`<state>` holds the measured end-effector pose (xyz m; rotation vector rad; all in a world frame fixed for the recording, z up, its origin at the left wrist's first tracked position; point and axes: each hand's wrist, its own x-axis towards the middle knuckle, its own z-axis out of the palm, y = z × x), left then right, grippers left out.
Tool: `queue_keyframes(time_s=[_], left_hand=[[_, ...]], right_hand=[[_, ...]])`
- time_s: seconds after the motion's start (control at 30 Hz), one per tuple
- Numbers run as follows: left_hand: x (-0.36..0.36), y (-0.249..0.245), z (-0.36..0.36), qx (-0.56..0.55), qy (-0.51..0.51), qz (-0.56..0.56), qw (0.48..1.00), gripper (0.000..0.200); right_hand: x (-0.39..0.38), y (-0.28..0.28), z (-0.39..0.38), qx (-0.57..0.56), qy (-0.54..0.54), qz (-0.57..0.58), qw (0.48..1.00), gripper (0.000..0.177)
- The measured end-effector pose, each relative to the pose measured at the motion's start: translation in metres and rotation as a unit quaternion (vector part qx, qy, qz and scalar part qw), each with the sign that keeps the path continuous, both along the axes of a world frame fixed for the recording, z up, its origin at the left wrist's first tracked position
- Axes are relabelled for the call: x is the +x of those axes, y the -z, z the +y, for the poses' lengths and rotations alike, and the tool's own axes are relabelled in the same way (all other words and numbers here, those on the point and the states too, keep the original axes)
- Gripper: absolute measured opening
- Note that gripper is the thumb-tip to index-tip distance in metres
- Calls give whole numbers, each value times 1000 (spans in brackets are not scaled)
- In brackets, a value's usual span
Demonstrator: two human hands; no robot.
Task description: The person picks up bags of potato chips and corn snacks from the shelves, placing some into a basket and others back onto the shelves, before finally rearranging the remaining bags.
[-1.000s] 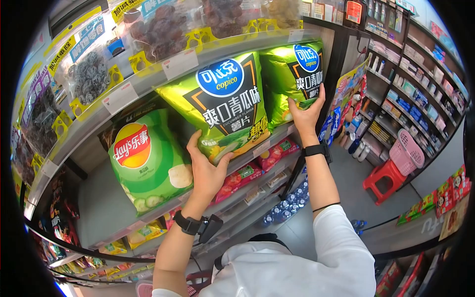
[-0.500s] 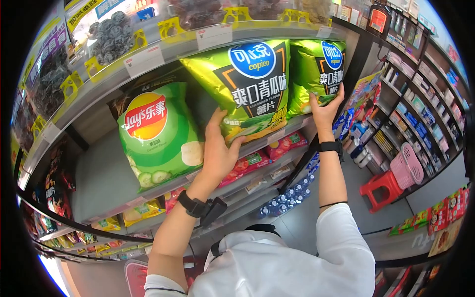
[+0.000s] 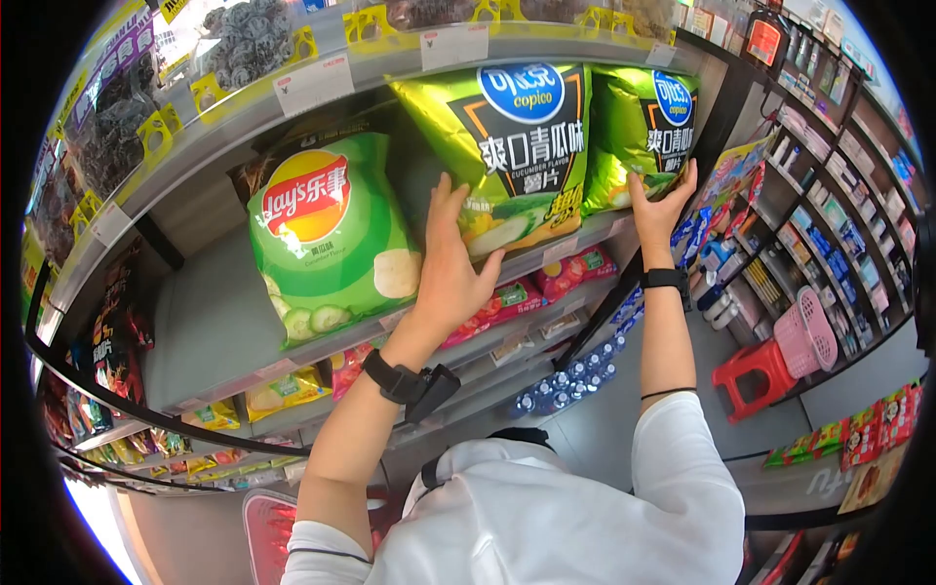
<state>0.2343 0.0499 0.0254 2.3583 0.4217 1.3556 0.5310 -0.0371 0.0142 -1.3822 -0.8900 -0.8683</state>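
Two green copico chip bags stand on the shelf, a large-looking front one (image 3: pixel 531 146) in the middle and another (image 3: pixel 643 136) to its right. My left hand (image 3: pixel 453 258) rests against the lower left corner of the middle bag, its fingers stretched along the side and the thumb spread below. At the bottom of the right bag is my right hand (image 3: pixel 663 210), with thumb and fingers on either side of the lower edge. To the left of my left hand leans a green Lay's bag (image 3: pixel 336 239).
A price-tag rail (image 3: pixel 366 78) runs above the bags. Red snack packs (image 3: pixel 575 273) lie on the shelf below. On the floor are wrapped bottles (image 3: pixel 570 380) and a red stool (image 3: pixel 751 380) with a pink basket (image 3: pixel 806 334).
The view has shifted, so the shelf and bags appear slightly higher and farther right. The fingers of my left hand have straightened upward along the middle bag. My right hand keeps its place at the right bag.
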Motion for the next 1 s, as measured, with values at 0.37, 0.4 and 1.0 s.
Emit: queue_keyframes(time_s=[0.37, 0.4, 1.0], left_hand=[[2, 0, -2, 17, -18, -34, 999, 85], [2, 0, -2, 10, -17, -33, 999, 85], [2, 3, 4, -4, 5, -4, 1000, 69]], right_hand=[[4, 3, -9, 34, -50, -18, 998, 77], [3, 3, -10, 37, -39, -29, 998, 76], [-9, -26, 9, -2, 123, -153, 981, 58]])
